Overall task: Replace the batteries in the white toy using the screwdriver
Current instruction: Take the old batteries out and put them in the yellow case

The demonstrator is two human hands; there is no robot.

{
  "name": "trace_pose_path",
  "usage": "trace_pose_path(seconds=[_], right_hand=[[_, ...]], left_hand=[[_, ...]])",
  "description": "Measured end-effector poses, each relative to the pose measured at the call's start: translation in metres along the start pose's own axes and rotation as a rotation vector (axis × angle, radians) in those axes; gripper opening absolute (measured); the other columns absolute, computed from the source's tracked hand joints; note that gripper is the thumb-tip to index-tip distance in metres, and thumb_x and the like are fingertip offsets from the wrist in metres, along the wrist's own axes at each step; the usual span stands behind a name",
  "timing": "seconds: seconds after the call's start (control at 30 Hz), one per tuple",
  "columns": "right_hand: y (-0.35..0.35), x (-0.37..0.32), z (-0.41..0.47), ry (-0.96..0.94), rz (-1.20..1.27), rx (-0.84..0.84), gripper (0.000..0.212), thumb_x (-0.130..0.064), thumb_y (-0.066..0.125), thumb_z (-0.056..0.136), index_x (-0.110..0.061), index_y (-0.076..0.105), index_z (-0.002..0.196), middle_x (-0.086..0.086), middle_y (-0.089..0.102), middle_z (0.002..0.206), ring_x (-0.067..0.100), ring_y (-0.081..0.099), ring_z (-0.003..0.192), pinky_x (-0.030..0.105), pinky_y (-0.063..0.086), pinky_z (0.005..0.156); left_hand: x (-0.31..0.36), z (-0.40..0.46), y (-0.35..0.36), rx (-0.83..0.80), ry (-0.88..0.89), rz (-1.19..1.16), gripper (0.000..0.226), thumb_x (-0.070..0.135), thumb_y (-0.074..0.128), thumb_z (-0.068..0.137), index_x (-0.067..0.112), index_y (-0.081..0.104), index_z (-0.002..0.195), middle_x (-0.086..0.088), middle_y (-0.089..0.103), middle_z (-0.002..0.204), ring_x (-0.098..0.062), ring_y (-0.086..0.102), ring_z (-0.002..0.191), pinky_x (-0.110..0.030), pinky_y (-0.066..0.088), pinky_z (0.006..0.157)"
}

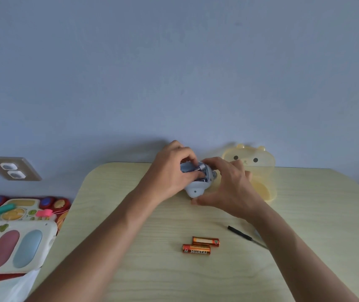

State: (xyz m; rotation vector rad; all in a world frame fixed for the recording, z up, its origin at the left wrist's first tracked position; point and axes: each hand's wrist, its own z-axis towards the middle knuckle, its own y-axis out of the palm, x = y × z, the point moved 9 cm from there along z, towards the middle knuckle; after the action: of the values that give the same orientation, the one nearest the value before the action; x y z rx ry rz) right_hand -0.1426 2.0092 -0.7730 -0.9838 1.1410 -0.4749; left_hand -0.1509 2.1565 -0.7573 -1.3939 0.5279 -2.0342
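The bench (152,269) carries everything, and at its far middle sits the white toy (195,189) with its battery bay open and facing up. Both hands work there: the left hand (170,171) wraps the toy's body, thumb and forefinger at the bay, while the right hand (228,188) pinches a grey battery (200,167) at the bay's end; whether it is going in or coming out I cannot tell. To do this well, keep the toy pressed steady, tilt the cell against the spring end, and mind the polarity. Counted: one yellow bear box (261,171) behind, one toy, one screwdriver (243,234) lying near the right forearm, two orange batteries (201,245) side by side, touching, nearer the person.
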Motion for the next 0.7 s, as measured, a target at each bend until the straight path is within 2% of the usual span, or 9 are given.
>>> trace_pose_path(seconds=[0.07,0.17,0.3,0.4,0.5,0.57,0.7], right_hand=[[-0.002,0.000,0.000,-0.008,-0.033,0.008,0.080,-0.059,0.081,0.052,-0.042,0.048,0.123,-0.025,0.055,0.110,0.011,0.033,0.108,0.033,0.029,0.087],[-0.002,0.004,0.000,-0.020,-0.075,-0.002,0.083,-0.065,0.076,0.050,-0.042,0.046,0.124,-0.025,0.056,0.113,0.011,0.032,0.109,0.033,0.027,0.085],[0.001,0.009,-0.001,-0.025,-0.100,-0.053,0.090,-0.076,0.064,0.051,-0.043,0.044,0.132,-0.025,0.055,0.117,0.010,0.032,0.115,0.033,0.030,0.093],[-0.004,0.012,-0.003,-0.040,-0.017,-0.011,0.080,-0.077,0.054,0.067,-0.045,0.044,0.139,-0.026,0.055,0.123,0.008,0.032,0.120,0.033,0.030,0.096],[-0.021,0.007,-0.001,-0.125,0.159,0.163,0.043,-0.052,0.061,0.086,-0.037,0.062,0.127,-0.020,0.066,0.111,-0.004,0.043,0.102,0.027,0.039,0.088],[-0.025,0.002,0.002,-0.147,0.189,0.205,0.019,-0.032,0.067,0.091,-0.034,0.072,0.109,-0.020,0.068,0.096,-0.006,0.047,0.093,0.016,0.034,0.079],[-0.028,0.000,0.006,-0.097,0.307,0.169,0.009,-0.019,0.067,0.091,-0.024,0.075,0.095,-0.017,0.068,0.081,-0.001,0.057,0.077,0.008,0.038,0.065]], left_hand=[[0.005,0.000,-0.001,-0.012,0.022,0.084,0.021,0.037,0.089,0.075,0.023,0.079,0.087,0.005,0.057,0.096,-0.003,0.053,0.079,-0.010,0.036,0.067],[0.009,-0.001,0.005,-0.053,0.005,0.205,0.024,0.039,0.083,0.081,0.018,0.082,0.094,0.003,0.055,0.103,-0.011,0.054,0.092,-0.013,0.033,0.070],[0.006,-0.002,0.007,-0.034,-0.045,0.104,0.018,0.034,0.082,0.083,0.018,0.080,0.090,0.004,0.057,0.102,-0.009,0.055,0.092,-0.010,0.035,0.071],[0.001,-0.008,0.005,-0.005,-0.060,0.032,0.016,0.032,0.079,0.087,0.017,0.078,0.094,0.004,0.061,0.104,-0.009,0.060,0.092,-0.010,0.039,0.076],[0.002,-0.012,0.005,0.008,-0.041,0.027,0.020,0.031,0.077,0.088,0.015,0.077,0.100,0.004,0.063,0.106,-0.008,0.061,0.095,-0.008,0.041,0.081],[0.003,-0.014,0.005,0.015,-0.031,0.017,0.020,0.030,0.077,0.088,0.014,0.077,0.100,0.005,0.062,0.105,-0.006,0.060,0.095,-0.004,0.039,0.080],[0.002,-0.018,0.005,0.019,-0.010,-0.017,0.024,0.033,0.076,0.089,0.015,0.077,0.105,0.005,0.061,0.107,0.000,0.057,0.096,-0.002,0.038,0.082]])
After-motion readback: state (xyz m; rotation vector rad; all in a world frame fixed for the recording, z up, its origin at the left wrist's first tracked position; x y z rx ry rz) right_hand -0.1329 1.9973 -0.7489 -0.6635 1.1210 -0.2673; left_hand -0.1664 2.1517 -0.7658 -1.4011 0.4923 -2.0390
